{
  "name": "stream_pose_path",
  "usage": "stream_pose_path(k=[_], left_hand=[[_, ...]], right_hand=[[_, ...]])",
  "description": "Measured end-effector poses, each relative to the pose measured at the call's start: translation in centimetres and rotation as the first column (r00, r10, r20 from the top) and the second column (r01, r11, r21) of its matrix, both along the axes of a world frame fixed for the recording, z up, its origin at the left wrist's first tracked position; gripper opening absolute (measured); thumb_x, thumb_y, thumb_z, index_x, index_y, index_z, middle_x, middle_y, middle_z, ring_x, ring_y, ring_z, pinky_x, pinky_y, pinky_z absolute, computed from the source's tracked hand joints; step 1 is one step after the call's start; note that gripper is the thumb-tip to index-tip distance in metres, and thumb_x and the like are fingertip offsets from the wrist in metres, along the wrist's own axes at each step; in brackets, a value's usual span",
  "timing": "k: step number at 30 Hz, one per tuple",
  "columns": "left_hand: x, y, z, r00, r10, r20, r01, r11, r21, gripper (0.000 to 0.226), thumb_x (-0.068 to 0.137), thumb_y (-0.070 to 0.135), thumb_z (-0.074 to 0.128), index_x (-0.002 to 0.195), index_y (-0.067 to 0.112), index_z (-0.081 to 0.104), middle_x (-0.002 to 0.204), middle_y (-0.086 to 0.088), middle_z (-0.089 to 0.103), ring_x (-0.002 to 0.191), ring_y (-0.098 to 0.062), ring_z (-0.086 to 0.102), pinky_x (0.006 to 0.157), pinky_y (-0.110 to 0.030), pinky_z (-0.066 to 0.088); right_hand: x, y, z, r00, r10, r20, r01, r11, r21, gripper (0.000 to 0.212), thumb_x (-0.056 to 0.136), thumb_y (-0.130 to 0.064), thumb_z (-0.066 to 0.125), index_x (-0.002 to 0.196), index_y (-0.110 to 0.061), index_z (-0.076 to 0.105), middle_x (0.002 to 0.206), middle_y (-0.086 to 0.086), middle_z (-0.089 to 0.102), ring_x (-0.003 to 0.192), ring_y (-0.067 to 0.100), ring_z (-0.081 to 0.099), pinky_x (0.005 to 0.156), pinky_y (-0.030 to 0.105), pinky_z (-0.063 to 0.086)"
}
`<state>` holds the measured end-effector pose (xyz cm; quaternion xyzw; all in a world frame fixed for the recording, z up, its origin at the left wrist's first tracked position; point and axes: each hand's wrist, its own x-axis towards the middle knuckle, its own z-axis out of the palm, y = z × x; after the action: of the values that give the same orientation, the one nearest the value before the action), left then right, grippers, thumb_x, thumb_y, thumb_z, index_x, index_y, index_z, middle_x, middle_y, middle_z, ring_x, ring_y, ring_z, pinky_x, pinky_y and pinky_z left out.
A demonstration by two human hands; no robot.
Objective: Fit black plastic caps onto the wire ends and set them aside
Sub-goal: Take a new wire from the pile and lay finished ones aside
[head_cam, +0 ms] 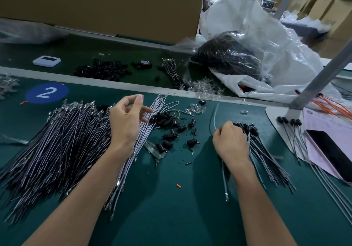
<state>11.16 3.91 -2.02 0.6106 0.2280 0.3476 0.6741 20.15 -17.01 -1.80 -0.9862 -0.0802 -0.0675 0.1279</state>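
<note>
Your left hand (pixel 125 125) hovers, grip spread, over uncapped wires (pixel 57 141); your right hand (pixel 230 143) curls its grip round the capped wires (pixel 266 150).

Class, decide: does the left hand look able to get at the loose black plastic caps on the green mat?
Probably yes. The left hand hovers open just left of the loose black plastic caps, apparently empty, with only flat grey wires between them.

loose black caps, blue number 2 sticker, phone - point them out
loose black caps (pixel 168 136): head view, one cap mid-scatter
blue number 2 sticker (pixel 47 93): head view, its middle, on the white digit
phone (pixel 331 151): head view, middle of the dark screen
</note>
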Motion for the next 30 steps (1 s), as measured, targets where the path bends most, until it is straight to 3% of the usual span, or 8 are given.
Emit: stream_pose_path(k=[6, 11, 14, 16, 18, 20, 27, 30], left_hand=[[0.0, 0.7, -0.3, 0.993, 0.067, -0.095, -0.056, 0.992, 0.110, 0.009, 0.097, 0.025, 0.059, 0.096, 0.022, 0.067, 0.068, 0.003, 0.072, 0.043, -0.007, 0.039, 0.044, -0.017, 0.036], [0.1, 0.8, -0.7, 0.976, 0.123, -0.179, -0.071, 0.959, 0.274, 0.017, 0.098, 0.028, 0.056, 0.090, 0.019, 0.067, 0.072, 0.003, 0.072, 0.035, 0.002, 0.041, 0.038, -0.011, 0.030], [0.1, 0.9, -0.8, 0.962, 0.178, -0.207, -0.093, 0.926, 0.365, 0.011, 0.096, 0.025, 0.059, 0.098, 0.018, 0.068, 0.078, 0.009, 0.071, 0.049, 0.003, 0.054, 0.049, -0.019, 0.047], [-0.1, 1.2, -0.9, 0.938, 0.224, -0.265, -0.081, 0.885, 0.459, 0.012, 0.092, 0.022, 0.066, 0.104, 0.022, 0.068, 0.088, 0.012, 0.069, 0.080, -0.008, 0.066, 0.079, -0.036, 0.055], [-0.3, 1.3, -1.3, 0.878, 0.285, -0.385, 0.010, 0.792, 0.611, 0.016, 0.087, 0.024, 0.070, 0.103, 0.029, 0.069, 0.101, 0.013, 0.066, 0.110, -0.018, 0.054, 0.099, -0.037, 0.034], [-0.3, 1.2, -1.4, 0.798, 0.338, -0.499, 0.138, 0.703, 0.698, 0.011, 0.085, 0.031, 0.072, 0.096, 0.033, 0.070, 0.118, 0.010, 0.061, 0.126, -0.023, 0.032, 0.100, -0.041, 0.019], [-0.3, 0.9, -1.1, 0.736, 0.400, -0.546, 0.287, 0.545, 0.787, 0.031, 0.070, 0.060, 0.076, 0.086, 0.035, 0.069, 0.119, 0.007, 0.056, 0.120, -0.022, 0.029, 0.095, -0.042, 0.018], [-0.4, 0.8, -0.8, 0.708, 0.346, -0.616, 0.366, 0.566, 0.739, 0.037, 0.065, 0.064, 0.077, 0.083, 0.035, 0.064, 0.120, 0.006, 0.053, 0.123, -0.023, 0.029, 0.097, -0.044, 0.020]], right_hand=[[0.1, 0.2, 0.2, 0.981, 0.023, 0.195, -0.078, 0.957, 0.279, 0.014, 0.100, -0.019, 0.049, 0.099, -0.007, 0.055, 0.081, 0.008, 0.062, 0.071, 0.025, 0.058, 0.063, 0.035, 0.046], [-0.4, 0.5, 0.4, 0.967, 0.087, 0.241, -0.192, 0.867, 0.460, 0.018, 0.096, -0.011, 0.057, 0.112, -0.005, 0.062, 0.085, 0.001, 0.065, 0.082, 0.022, 0.065, 0.080, 0.039, 0.054], [-0.4, 0.2, -0.1, 0.973, 0.118, 0.200, -0.193, 0.888, 0.418, 0.019, 0.096, -0.010, 0.057, 0.112, -0.003, 0.066, 0.096, 0.009, 0.072, 0.088, 0.021, 0.066, 0.084, 0.034, 0.054], [-0.5, 0.0, -0.5, 0.973, 0.142, 0.181, -0.200, 0.910, 0.362, 0.017, 0.096, -0.010, 0.057, 0.107, -0.004, 0.069, 0.096, 0.010, 0.072, 0.089, 0.022, 0.065, 0.085, 0.035, 0.054], [-0.6, 0.0, -0.8, 0.973, 0.156, 0.169, -0.201, 0.933, 0.298, 0.016, 0.095, -0.014, 0.059, 0.103, -0.005, 0.070, 0.095, 0.009, 0.072, 0.088, 0.022, 0.064, 0.084, 0.035, 0.052], [-0.7, 0.0, -0.9, 0.975, 0.154, 0.161, -0.191, 0.950, 0.248, 0.017, 0.094, -0.022, 0.063, 0.100, -0.008, 0.071, 0.093, 0.007, 0.070, 0.086, 0.022, 0.062, 0.080, 0.033, 0.050], [-0.9, 0.1, -1.2, 0.967, 0.155, 0.200, -0.200, 0.951, 0.234, 0.021, 0.094, -0.031, 0.062, 0.093, -0.011, 0.070, 0.087, 0.003, 0.068, 0.077, 0.015, 0.052, 0.070, 0.026, 0.039], [-1.0, 0.2, -1.2, 0.961, 0.172, 0.215, -0.223, 0.944, 0.243, 0.021, 0.094, -0.030, 0.062, 0.091, -0.011, 0.070, 0.086, 0.003, 0.068, 0.077, 0.016, 0.055, 0.070, 0.028, 0.041]])
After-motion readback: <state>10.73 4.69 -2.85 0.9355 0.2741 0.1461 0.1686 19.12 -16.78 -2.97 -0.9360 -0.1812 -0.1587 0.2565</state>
